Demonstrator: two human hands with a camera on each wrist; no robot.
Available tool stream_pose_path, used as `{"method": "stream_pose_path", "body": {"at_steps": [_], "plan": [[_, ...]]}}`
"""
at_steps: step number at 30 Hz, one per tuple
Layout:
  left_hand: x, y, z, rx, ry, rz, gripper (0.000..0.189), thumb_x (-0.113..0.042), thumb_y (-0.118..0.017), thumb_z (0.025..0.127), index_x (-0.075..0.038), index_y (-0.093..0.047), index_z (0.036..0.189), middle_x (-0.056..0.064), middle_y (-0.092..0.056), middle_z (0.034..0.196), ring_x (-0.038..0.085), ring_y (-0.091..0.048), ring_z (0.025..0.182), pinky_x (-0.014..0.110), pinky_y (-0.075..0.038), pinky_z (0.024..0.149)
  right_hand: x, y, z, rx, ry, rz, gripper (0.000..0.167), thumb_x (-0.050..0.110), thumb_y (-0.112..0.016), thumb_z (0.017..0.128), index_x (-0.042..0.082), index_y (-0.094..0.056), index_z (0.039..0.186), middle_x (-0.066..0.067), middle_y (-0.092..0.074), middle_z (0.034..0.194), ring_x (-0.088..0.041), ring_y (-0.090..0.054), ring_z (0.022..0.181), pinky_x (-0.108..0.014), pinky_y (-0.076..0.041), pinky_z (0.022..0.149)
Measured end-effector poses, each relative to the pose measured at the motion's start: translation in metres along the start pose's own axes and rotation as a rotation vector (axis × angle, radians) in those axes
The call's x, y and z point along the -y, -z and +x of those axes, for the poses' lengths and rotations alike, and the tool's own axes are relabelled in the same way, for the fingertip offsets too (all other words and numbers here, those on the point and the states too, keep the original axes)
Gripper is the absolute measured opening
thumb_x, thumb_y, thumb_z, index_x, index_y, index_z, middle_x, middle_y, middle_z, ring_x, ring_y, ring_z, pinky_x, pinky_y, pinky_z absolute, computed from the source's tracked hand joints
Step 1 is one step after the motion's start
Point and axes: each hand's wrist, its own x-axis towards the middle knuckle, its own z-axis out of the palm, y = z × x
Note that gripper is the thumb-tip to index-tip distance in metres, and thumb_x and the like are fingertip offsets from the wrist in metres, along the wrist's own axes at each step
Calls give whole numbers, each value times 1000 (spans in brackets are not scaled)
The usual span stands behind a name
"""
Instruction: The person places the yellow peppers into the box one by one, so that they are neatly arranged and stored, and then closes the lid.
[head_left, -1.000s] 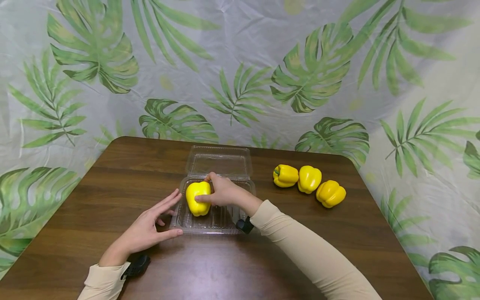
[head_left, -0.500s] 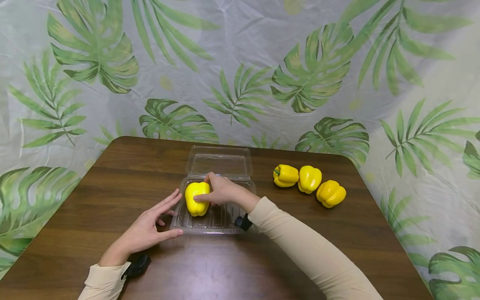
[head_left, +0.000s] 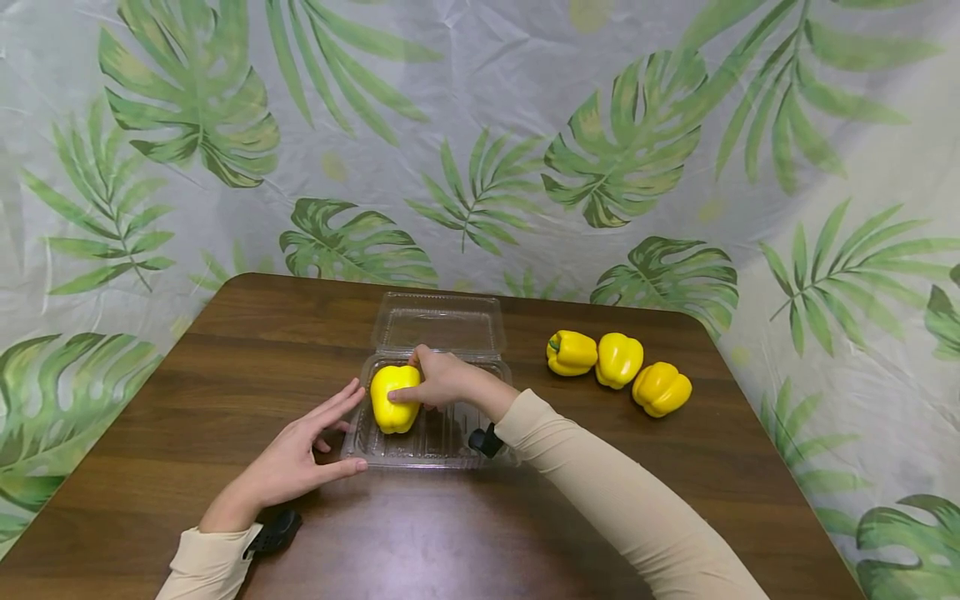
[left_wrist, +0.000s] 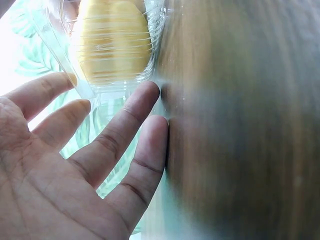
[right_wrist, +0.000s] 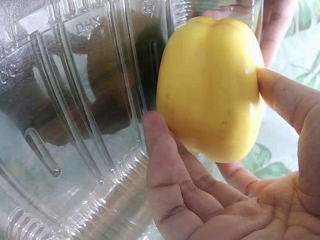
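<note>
A yellow bell pepper (head_left: 392, 410) sits in the left part of a clear plastic clamshell container (head_left: 442, 457), whose lid (head_left: 438, 325) is folded back. My right hand (head_left: 447, 380) holds this pepper, thumb on top and fingers round its far side; the right wrist view shows the pepper (right_wrist: 212, 90) between thumb and fingers. My left hand (head_left: 292, 458) lies at the container's left edge with fingers spread and relaxed. Through the clear wall in the left wrist view, the pepper (left_wrist: 112, 45) shows beyond the fingertips (left_wrist: 147, 92).
Three more yellow bell peppers stand in a row on the right of the brown wooden table (head_left: 247, 358): a left one (head_left: 572, 354), a middle one (head_left: 619, 361) and a right one (head_left: 662, 390). A leaf-patterned cloth (head_left: 495, 100) hangs behind the table.
The pepper has shifted very slightly to the left within the container, with my right hand still holding it. My left hand stays in place.
</note>
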Motion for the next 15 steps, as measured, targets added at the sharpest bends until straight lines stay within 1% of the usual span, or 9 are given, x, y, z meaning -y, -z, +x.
{"method": "stream_pose_path", "body": {"at_steps": [10,15], "plan": [[0,-1,0,-4,1,10,90,-35,-86,93,-17,-40,168,14,-28,178,21,-72,116,28,-56,79,1,2,-3,12,2,21,68,45,-75,101,4,-47,146,-13,-69,106,-39,-76,99,-50,-63,88],[0,-1,0,-4,9,17,90,-36,-86,93,-18,-39,168,15,-29,178,20,-72,116,28,-55,79,0,2,-3,13,11,21,65,43,-76,101,4,-49,144,-13,-68,109,-38,-76,100,-49,-63,89]]}}
